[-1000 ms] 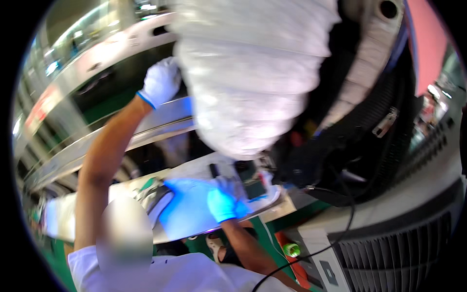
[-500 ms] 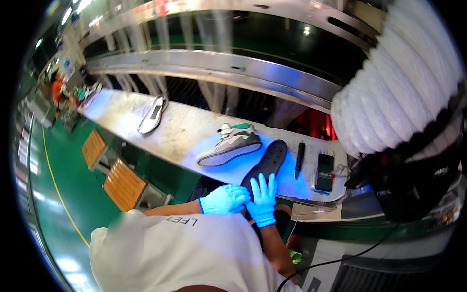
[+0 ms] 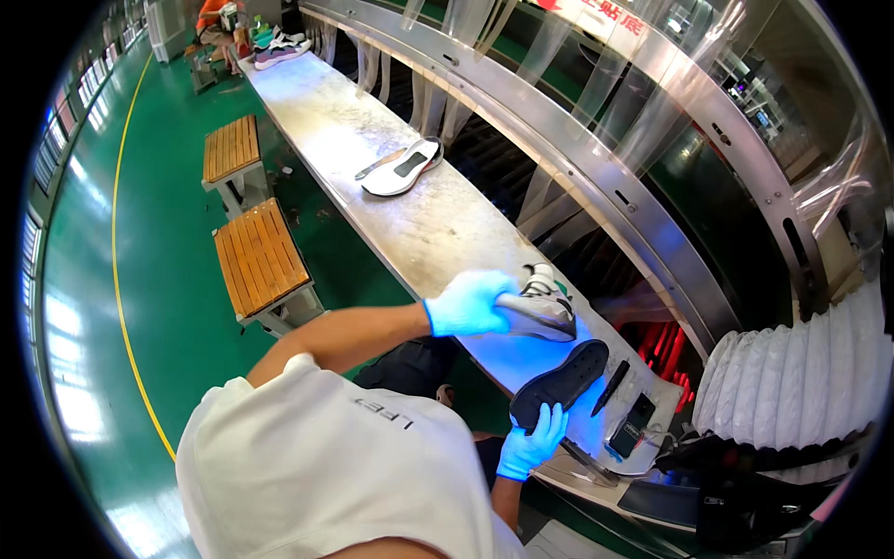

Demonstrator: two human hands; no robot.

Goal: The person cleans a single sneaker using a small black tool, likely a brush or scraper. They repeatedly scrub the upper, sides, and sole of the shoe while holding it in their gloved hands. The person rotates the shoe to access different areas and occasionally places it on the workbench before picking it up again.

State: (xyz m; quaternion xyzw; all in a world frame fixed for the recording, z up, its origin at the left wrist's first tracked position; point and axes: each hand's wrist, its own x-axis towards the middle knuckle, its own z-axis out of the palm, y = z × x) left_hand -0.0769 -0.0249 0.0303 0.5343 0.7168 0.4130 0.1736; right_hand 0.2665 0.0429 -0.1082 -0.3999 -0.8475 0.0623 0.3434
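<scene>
Long steel counter [image 3: 419, 224], brushed and scuffed, runs from far upper left to the near right corner; its left edge drops to an open green floor [image 3: 140, 279], its right side is shut in by a curved metal rail [image 3: 596, 158] hung with clear plastic strips. Two slatted wooden benches [image 3: 259, 253] stand off the counter's left edge. White pleated duct [image 3: 801, 382] crowds the near right end.

Grey and white shoe upper [image 3: 540, 307] lies on its side on the counter; left grip [image 3: 466, 303], blue-gloved, is closed over its heel end.

Black sole [image 3: 561, 382], flat and oval, tilts up just right of the shoe; right grip [image 3: 531, 443] pinches its near end from below.

Another white sole [image 3: 402, 168] lies far up the counter, well apart. A dark pen-like tool [image 3: 610, 387] and a small black device [image 3: 633, 419] lie just beside the black sole.
</scene>
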